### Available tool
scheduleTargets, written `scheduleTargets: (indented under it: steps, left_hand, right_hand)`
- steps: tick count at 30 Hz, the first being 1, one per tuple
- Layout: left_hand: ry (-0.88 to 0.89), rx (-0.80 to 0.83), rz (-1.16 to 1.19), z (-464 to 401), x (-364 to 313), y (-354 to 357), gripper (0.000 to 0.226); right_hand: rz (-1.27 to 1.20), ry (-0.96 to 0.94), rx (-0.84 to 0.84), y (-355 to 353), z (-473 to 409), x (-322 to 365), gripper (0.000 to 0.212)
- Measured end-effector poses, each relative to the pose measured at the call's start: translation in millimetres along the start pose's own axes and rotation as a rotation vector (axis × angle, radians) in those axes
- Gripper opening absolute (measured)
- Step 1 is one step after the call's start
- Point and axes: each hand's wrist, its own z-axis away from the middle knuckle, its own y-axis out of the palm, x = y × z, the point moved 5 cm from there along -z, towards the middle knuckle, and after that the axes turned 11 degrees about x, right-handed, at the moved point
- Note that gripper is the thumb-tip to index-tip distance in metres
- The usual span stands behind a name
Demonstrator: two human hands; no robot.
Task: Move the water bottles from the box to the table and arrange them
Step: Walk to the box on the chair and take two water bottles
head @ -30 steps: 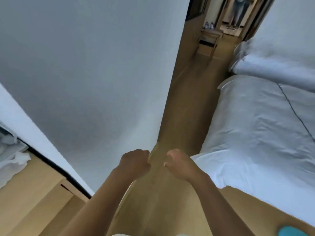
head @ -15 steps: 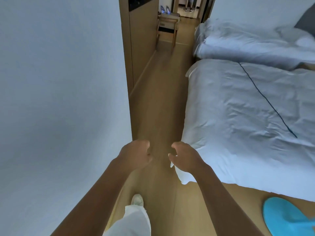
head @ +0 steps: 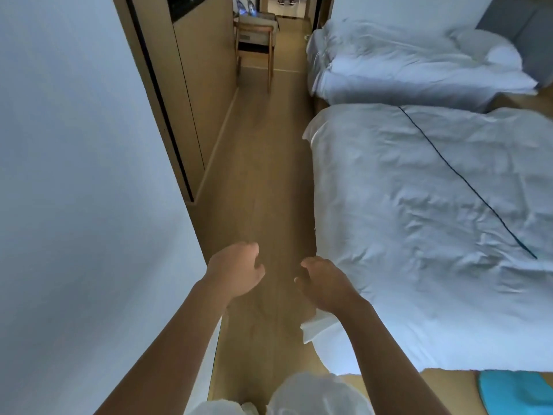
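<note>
Head view looks down a narrow strip of wooden floor (head: 263,181) running between a white wall (head: 74,175) on the left and two beds on the right; both hands are held out in front at about the same height, close together but apart, over the floor; the left hand (head: 236,271) is loosely curled with the fingers bent inward and nothing in it; the right hand (head: 324,284) is likewise half curled, thumb toward the left hand, and holds nothing; the near bed (head: 434,229) carries a rumpled white duvet crossed by a thin dark line, and its edge lies just beside the right hand; the far bed (head: 404,61) has bunched white bedding; at the far end of the floor stands a small wooden surface (head: 254,34), with two water bottles (head: 245,9) on its top, well apart from the hands, small and blurred; a wooden cabinet (head: 194,70) lines the left side beyond the wall; a turquoise object (head: 517,393) lies on the floor at the lower right; white trousers (head: 314,393) show at the bottom edge.
</note>
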Motion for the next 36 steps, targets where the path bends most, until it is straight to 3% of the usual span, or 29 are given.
scheduleTargets:
  steps: [8,20,29,36]
  left_hand:
    - [0.015,0.037,-0.020,-140.6,13.2,-42.4,0.034]
    - [-0.059,-0.030,0.039,-393.3,0.0,-171.2,0.040]
    - [-0.081,-0.077,0.097,-545.9,28.0,-235.1,0.037]
    - [-0.028,-0.127,0.121,-699.5,69.0,-312.9,0.036]
  right_hand:
    - [-0.009,0.016,-0.015,-65.6,-126.1,-19.6,0.039]
    - [0.043,-0.060,-0.022,-248.6,-360.0,-60.1,0.040]
    - [0.061,-0.096,0.050,-325.9,-511.4,-56.6,0.044]
    - [0.096,-0.096,-0.003,-410.0,-660.8,-31.2,0.040]
